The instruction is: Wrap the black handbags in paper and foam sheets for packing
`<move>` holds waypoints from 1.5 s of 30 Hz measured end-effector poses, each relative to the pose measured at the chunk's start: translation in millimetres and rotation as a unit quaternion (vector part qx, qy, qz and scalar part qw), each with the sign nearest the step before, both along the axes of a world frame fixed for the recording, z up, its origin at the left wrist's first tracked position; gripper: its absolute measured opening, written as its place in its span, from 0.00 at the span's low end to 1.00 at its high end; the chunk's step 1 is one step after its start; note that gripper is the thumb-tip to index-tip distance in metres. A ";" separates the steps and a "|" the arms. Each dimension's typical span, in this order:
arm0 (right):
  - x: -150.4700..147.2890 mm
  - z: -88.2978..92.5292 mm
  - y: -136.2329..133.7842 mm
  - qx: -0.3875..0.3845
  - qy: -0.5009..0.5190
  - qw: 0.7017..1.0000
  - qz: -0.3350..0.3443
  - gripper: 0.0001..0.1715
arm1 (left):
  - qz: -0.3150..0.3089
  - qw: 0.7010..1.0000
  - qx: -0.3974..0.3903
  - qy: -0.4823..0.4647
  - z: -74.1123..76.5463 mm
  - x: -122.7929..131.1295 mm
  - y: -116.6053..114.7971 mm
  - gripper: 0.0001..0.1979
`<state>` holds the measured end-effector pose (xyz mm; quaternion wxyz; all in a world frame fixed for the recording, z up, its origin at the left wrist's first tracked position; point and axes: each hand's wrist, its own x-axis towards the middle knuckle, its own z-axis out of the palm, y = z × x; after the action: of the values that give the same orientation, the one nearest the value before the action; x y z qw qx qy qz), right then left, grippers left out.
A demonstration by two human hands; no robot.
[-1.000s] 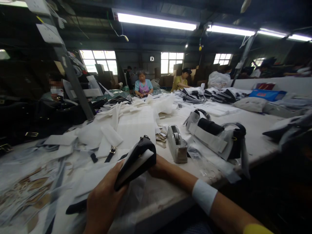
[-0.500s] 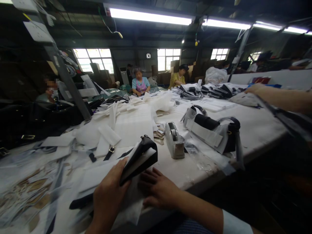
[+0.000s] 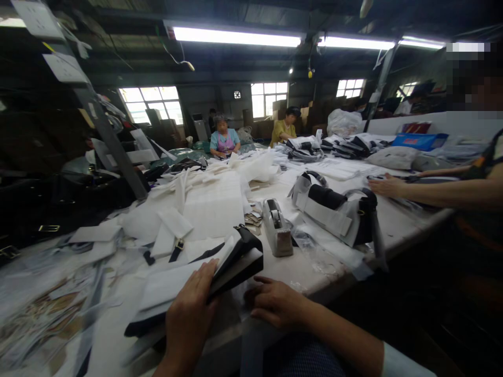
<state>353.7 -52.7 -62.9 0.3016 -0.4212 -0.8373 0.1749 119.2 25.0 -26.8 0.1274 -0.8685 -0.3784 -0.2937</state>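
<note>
Mostly, the left hand point(image 3: 190, 314) and white sheet point(image 3: 173, 283) hide the black bag point(image 3: 247, 250).

The left hand point(image 3: 190, 314) comes up from the bottom edge, its back toward the camera, fingers held together and pressed forward in a pinching grip, thumb hidden underneath. The right hand point(image 3: 275, 303) lies palm down just beside it, fingers loosely spread and pointing left, its bare forearm stretching in from the lower right.
</note>
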 end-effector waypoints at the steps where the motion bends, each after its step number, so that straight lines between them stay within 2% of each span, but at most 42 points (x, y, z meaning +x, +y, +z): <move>1: 2.1 -1.5 -2.3 0.007 -0.008 1.000 -0.010 0.11 | -0.015 1.000 0.025 0.008 -5.2 1.0 -2.3 0.34; 7: 4.0 -13.9 -21.4 0.031 -0.086 0.990 -0.106 0.11 | -0.047 0.994 0.091 0.036 -30.5 11.5 -20.9 0.33; 9: 6.1 -17.7 -28.7 0.063 -0.093 0.990 -0.089 0.13 | -0.047 0.993 0.105 0.010 -38.9 16.3 -24.1 0.29; 11: 11.9 -16.4 -36.1 0.131 -0.081 0.987 -0.053 0.15 | -0.053 0.990 0.125 -0.028 -47.3 20.2 -25.4 0.26; 14: 25.4 1.5 -43.5 0.209 -0.042 0.976 -0.042 0.15 | -0.071 0.986 0.149 -0.028 -55.7 23.1 -26.5 0.22; 18: 35.4 45.3 -30.5 0.236 -0.001 0.966 -0.109 0.12 | -0.074 0.986 0.146 0.025 -52.9 21.2 -27.1 0.21; 20: 32.3 61.6 -14.9 0.258 -0.039 0.961 -0.089 0.15 | -0.071 0.987 0.143 0.035 -48.4 17.7 -26.2 0.21; 22: 25.8 66.2 0.3 0.257 -0.120 0.958 -0.049 0.23 | -0.069 0.987 0.140 0.038 -45.6 12.6 -25.3 0.21; 24: 19.3 57.8 10.2 0.245 -0.177 0.953 -0.024 0.27 | -0.063 0.987 0.140 0.037 -46.6 6.8 -26.3 0.21; 25: 17.0 49.8 12.6 0.243 -0.184 0.952 -0.018 0.26 | -0.060 0.988 0.139 0.037 -48.4 4.2 -27.8 0.21; 28: 15.1 22.6 12.1 0.253 -0.158 0.954 -0.017 0.20 | -0.051 0.989 0.131 0.044 -55.8 0.4 -34.8 0.21; 31: 17.9 8.6 8.2 0.258 -0.140 0.956 -0.015 0.20 | -0.044 0.991 0.123 0.040 -58.5 1.7 -39.9 0.21; 37: 20.1 15.5 6.3 0.244 -0.173 0.954 -0.004 0.21 | -0.038 0.987 0.113 0.109 -47.8 1.1 -40.2 0.21; 41: 19.7 14.2 5.0 0.244 -0.168 0.955 -0.008 0.22 | -0.047 0.980 0.101 0.168 -32.7 2.4 -36.2 0.21; 43: 19.8 12.6 5.6 0.249 -0.158 0.956 -0.008 0.21 | -0.070 0.975 0.096 0.189 -21.8 5.6 -29.1 0.20; 45: 19.7 11.4 6.7 0.251 -0.151 0.956 -0.008 0.21 | -0.122 0.965 0.081 0.218 -12.2 8.1 -19.6 0.19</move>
<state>373.3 -46.0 -51.5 0.2690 -0.3606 -0.8864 -0.1088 127.3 5.4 -38.9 0.2405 -0.9378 -0.2078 -0.1399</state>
